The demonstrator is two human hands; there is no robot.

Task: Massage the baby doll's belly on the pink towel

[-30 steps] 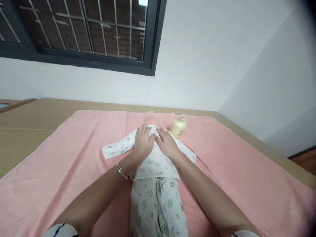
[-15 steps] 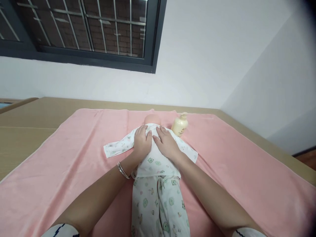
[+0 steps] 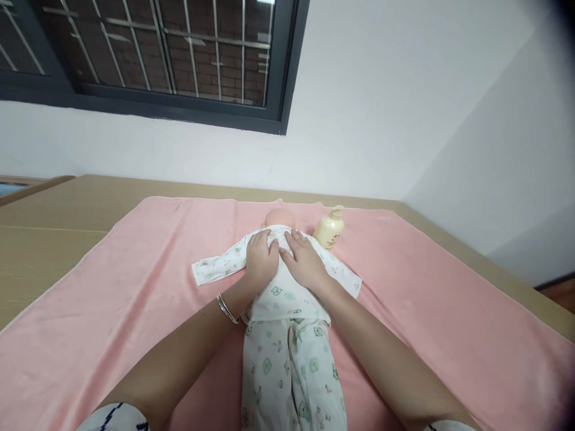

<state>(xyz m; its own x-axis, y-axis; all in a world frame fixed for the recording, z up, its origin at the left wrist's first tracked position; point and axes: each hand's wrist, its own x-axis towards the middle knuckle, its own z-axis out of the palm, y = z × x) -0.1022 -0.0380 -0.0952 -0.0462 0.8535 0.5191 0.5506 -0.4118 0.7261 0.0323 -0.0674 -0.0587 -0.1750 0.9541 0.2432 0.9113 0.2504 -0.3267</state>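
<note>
A baby doll in a white patterned top (image 3: 287, 302) and matching trousers (image 3: 294, 371) lies on a pink cloth (image 3: 148, 287), its bare head (image 3: 280, 218) toward the wall. My left hand (image 3: 262, 258) rests flat on the left part of the doll's upper torso, fingers pointing up toward the shoulder. On the right part lies my right hand (image 3: 304, 258), its fingers also extended. The two thumbs are close together over the middle of the top. Neither hand grips anything. The doll's sleeves spread out to both sides.
A cream pump bottle (image 3: 329, 228) stands on the cloth just right of the doll's shoulder. The wooden surface (image 3: 58, 209) shows around the cloth. Behind it are a white wall (image 3: 350, 120) and a dark-framed window (image 3: 274, 123) with bars.
The whole view has shifted slightly, so everything appears a little further right. Both hands stay in the same place on the doll's torso.
</note>
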